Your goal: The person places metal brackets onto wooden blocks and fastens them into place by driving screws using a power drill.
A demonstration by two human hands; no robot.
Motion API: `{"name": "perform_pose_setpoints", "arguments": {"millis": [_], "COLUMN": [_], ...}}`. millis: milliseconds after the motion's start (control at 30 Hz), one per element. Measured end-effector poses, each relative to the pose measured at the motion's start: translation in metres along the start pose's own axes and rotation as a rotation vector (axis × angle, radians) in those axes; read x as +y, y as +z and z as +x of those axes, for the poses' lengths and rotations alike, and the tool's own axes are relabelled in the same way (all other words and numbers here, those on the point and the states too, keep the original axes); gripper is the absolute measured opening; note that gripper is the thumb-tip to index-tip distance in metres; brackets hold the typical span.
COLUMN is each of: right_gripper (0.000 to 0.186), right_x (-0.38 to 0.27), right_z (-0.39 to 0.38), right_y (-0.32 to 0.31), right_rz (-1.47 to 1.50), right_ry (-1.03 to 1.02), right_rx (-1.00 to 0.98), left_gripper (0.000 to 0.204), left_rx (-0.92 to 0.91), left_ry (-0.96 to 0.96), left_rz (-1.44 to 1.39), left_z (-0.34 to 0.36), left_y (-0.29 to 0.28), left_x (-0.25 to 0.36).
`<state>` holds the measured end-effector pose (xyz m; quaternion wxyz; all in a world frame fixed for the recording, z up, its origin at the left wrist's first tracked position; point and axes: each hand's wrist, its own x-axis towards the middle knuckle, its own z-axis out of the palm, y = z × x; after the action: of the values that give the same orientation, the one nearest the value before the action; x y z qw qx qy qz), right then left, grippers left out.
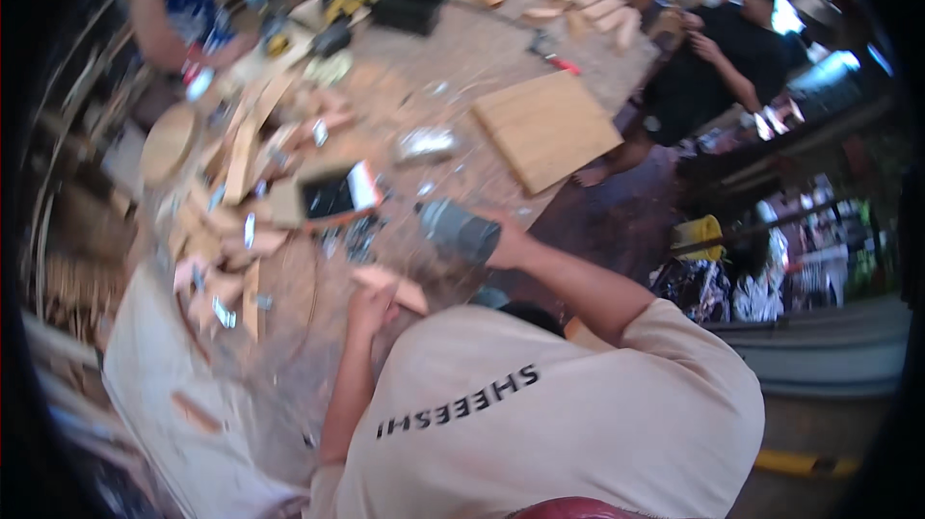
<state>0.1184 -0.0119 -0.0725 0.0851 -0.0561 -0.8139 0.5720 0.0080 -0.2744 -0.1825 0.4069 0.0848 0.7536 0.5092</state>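
My left hand [370, 311] is closed at one end of a small, light-coloured wood block [395, 288], low over the worktable. Ahead and to the right, my right hand [512, 245] wraps round a grey, rounded, cylinder-like thing [461, 230], perhaps a power tool; blur hides its exact kind. Its front end points left over the tabletop, apart from the block. Just beyond the block lies a cluster of small dark metal pieces [358, 238]. Near that cluster sits an open box [332, 193] with a dark inside and an orange-and-white flap.
A square wooden board [547, 130] lies at the table's right edge. Wood offcuts [246, 148] pile up on the left, beside a round wooden disc [171, 143]. A clear plastic packet [426, 144] lies mid-table. People work at the far left and far right.
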Motion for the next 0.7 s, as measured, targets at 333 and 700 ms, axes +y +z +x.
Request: {"name": "perform_pose_setpoints", "arguments": {"millis": [333, 700], "right_gripper": [0.035, 0.034], "right_x": [0.019, 0.040], "right_z": [0.006, -0.026], "right_y": [-0.022, -0.036], "right_rz": [-0.154, -0.341], "right_ry": [0.001, -0.118], "right_rx": [0.211, 0.170], "left_gripper": [0.044, 0.035], "left_rx": [0.108, 0.188], "left_ry": [-0.015, 0.103], "left_rz": [0.039, 0.108], "left_z": [-0.006, 0.000], "left_y": [0.011, 0.012], "left_x": [0.004, 0.000]}}
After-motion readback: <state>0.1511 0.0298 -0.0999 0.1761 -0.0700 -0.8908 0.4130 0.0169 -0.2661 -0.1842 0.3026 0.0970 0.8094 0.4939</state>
